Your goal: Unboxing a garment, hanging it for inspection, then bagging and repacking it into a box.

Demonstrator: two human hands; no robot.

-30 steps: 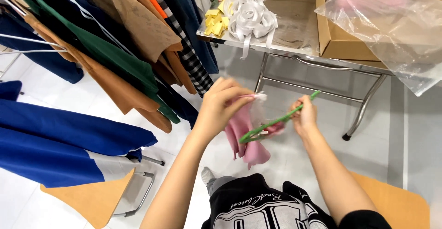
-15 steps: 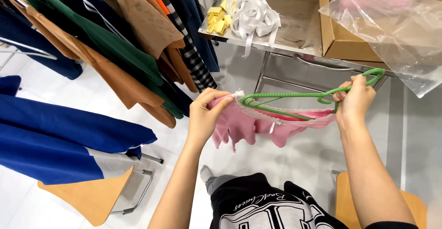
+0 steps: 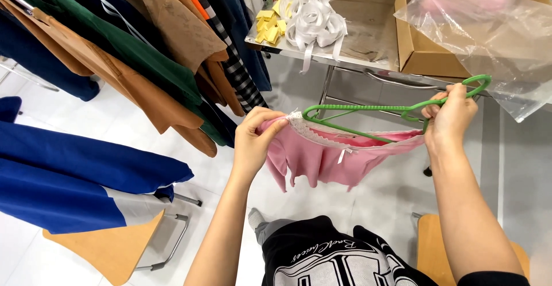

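Spreading wider than a moment ago, the left hand (image 3: 253, 142) is pinching the soft, light pink lace-trimmed garment (image 3: 328, 153) while the right hand (image 3: 451, 116) is gripping the stiff green plastic hanger (image 3: 374, 110) by its hook.

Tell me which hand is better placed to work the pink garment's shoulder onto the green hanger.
Probably the left hand: it pinches the pink lace-trimmed garment right at the green plastic hanger end, while the right hand grips the hook end.

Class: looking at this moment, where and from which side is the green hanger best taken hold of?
Probably at the hook end of the green hanger, from the right, where the right hand pinches it. That end is bare; the pink garment and left hand cover the other.
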